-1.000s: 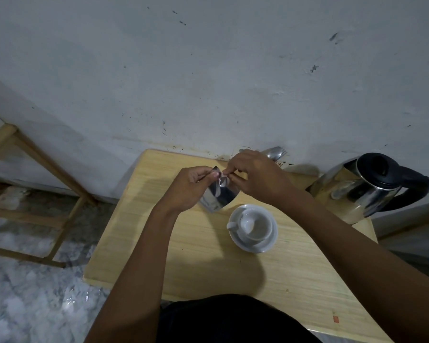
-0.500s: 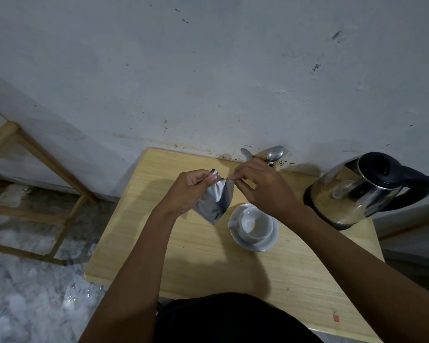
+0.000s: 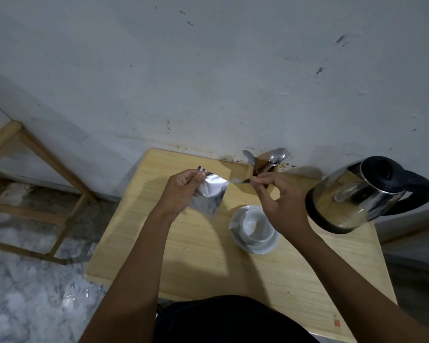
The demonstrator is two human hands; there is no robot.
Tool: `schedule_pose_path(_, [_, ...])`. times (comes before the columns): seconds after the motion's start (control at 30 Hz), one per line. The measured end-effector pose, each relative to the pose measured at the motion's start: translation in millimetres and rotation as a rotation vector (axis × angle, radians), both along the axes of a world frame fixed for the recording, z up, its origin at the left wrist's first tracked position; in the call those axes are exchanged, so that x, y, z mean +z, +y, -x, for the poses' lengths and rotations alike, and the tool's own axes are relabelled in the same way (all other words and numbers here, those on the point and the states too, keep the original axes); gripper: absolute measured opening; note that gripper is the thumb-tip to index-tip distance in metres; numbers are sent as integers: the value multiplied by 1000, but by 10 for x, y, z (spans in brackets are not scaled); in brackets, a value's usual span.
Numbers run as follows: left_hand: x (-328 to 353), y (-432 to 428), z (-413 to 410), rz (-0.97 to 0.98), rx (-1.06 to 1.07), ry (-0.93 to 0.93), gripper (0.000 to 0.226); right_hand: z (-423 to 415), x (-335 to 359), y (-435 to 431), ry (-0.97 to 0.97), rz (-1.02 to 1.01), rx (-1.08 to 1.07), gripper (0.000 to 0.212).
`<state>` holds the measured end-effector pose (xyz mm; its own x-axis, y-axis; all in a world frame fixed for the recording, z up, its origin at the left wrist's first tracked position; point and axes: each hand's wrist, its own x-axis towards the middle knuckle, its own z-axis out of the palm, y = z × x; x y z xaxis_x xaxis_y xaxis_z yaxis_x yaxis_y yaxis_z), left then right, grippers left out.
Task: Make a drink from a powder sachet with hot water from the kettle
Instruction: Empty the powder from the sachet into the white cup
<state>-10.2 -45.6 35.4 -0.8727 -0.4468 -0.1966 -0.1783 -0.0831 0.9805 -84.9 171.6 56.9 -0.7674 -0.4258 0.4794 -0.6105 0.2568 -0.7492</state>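
My left hand [image 3: 183,188] pinches the top left corner of a silver foil sachet [image 3: 209,195], which hangs above the wooden table [image 3: 196,263]. My right hand [image 3: 280,204] pinches a narrow strip [image 3: 239,180] torn along the sachet's top; the strip reaches back to the sachet's upper right corner. Below my right hand a white cup [image 3: 254,225] stands on a white saucer [image 3: 258,246]; nothing shows inside it. A steel kettle [image 3: 354,196] with a black lid and handle stands at the right of the table.
A wooden holder [image 3: 260,169] with spoons and a fork stands against the grey wall at the table's back edge. A wooden frame [image 3: 35,167] stands on the marble floor to the left. My dark clothing fills the bottom middle.
My hands have drawn apart: the right one moved to the right, tearing a strip off the sachet's top edge. The left hand still holds the sachet at about the same spot.
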Motion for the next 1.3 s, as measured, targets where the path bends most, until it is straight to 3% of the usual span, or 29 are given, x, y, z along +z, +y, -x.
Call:
schedule_pose_path(0.17, [-70,-161,-94,-20,66,-45,23,3,-3,111,-348,51,-142,7])
schedule_pose_path(0.37, [-151,-191,-258,-11,80,-86,17,231,-272,-128,-730,-272,-99,19])
schedule_pose_path(0.5, [-215,-167,-367,-1,87,-101,19,334,-615,-488,-649,-639,-103,17])
schedule_pose_path(0.83, [-267,-110,-485,41,121,-133,18,451,-856,-933,-472,-1058,13,8])
schedule_pose_path(0.93, [-239,-67,-462,6,124,-117,14,476,-793,-867,-409,-973,-16,6])
schedule_pose_path(1.13, [-186,83,-319,-10,110,-122,18,80,-383,-437,-659,-280,65,17])
schedule_pose_path(1.3, [-93,329,-138,-1,12,-121,22,-191,-473,-162,-580,-255,95,7])
